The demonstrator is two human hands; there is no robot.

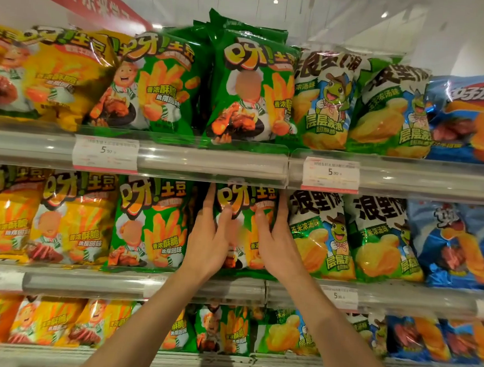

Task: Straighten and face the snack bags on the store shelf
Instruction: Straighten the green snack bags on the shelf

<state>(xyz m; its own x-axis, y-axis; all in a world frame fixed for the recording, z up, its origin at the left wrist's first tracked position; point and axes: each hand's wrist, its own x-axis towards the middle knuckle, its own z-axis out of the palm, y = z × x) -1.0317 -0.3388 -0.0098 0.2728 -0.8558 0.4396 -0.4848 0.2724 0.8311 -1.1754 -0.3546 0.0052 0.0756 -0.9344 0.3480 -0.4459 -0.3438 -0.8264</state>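
Illumination is bright and even, supplied by ceiling spotlights (275, 0). Glare streaks the clear shelf rails (208, 160) and the glossy snack bags (161, 84). Wide-angle distortion bows the edges — detail there is soft; the whole frame shows slight blur.

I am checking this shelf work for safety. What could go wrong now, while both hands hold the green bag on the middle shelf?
Squeezed between the left hand and right hand, the green bag may get its chips crushed. Shifting it could push the neighbouring green bag crooked. Above, a tilted top-shelf bag overhangs the rail and might slip down.
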